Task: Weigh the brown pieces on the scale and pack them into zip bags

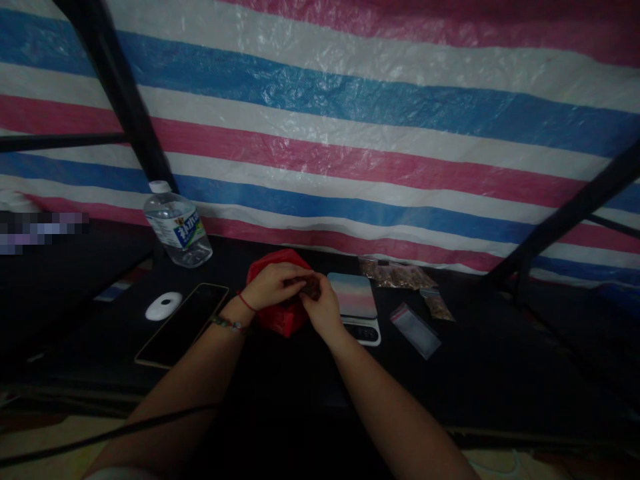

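Observation:
A red plastic bag (285, 323) lies on the black table in front of me. Over it, my left hand (276, 285) and my right hand (324, 305) meet with bent, closed fingers. A small dark brownish clump (312, 287) shows between the fingertips; its kind is too dim to tell. To the right of the bag, close to my right hand, is a white scale (369, 331) with a pastel-coloured plate (353, 295). An unfilled clear zip bag (416, 331) lies flat farther right. Behind it are several small clear bags of brownish bits (400, 275), with another such bag (437, 305) beside them.
On the left lie a phone (183, 325) and a white rounded device (163, 306). A clear labelled bottle (179, 227) stands at the back left. Dark metal posts (117, 87) rise at the sides, and a striped plastic sheet (350, 147) hangs behind the table.

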`<state>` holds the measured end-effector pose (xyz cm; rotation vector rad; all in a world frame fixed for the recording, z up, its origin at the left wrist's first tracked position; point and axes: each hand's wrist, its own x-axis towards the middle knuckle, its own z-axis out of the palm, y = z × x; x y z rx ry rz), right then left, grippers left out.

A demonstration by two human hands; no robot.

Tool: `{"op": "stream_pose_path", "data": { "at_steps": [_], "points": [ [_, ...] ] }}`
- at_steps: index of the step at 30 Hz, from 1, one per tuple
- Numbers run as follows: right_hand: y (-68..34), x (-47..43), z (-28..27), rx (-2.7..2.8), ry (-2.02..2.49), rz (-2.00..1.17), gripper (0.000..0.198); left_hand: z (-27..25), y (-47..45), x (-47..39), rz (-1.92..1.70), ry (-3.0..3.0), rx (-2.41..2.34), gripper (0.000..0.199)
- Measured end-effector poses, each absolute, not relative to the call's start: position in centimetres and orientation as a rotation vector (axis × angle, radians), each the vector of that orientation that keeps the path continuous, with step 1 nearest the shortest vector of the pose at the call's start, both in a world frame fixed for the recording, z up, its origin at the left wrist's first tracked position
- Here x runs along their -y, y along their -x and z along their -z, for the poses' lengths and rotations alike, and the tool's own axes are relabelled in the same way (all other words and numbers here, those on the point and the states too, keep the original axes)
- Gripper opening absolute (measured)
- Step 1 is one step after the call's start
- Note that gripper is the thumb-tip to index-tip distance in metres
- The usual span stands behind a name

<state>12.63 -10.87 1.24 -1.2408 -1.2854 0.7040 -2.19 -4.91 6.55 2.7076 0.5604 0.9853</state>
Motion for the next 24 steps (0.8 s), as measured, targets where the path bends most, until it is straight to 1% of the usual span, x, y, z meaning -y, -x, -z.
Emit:
{"op": "stream_pose_path", "data": {
  "at_steps": [7,10,12,14,17,19,24],
  "points": [
    [-12.6,10.9,-1.5,1.297,1.209,-0.730,0.044,-6.3,2.2,4.8,-1.005,-2.648,-0.534,0.034],
    [-12.8,10.8,-1.6,1.284,1.183,-0.705,0.044,-6.2,2.4,4.6,-1.073,-2.648,-0.622,0.038],
    [-13.0,10.8,-1.5,1.262,1.174,-0.680,0.044,-6.2,2.6,4.4,-1.086,-2.632,-0.743,0.038],
    [-13.1,10.7,-1.4,1.245,1.176,-0.653,0.044,-6.2,2.9,4.2,-0.969,-2.620,-0.868,0.034],
    [-13.2,10.6,-1.3,1.246,1.173,-0.634,0.044,-6.0,3.0,3.9,-0.616,-2.623,-0.987,0.028],
    [-13.2,10.5,-1.2,1.243,1.155,-0.647,0.044,-5.6,2.7,3.8,-0.444,-2.642,-0.985,0.025],
    [-13.1,10.5,-1.1,1.262,1.181,-0.650,0.046,-4.0,1.5,3.6,-0.357,-2.705,-0.869,0.023]
  ]
}}
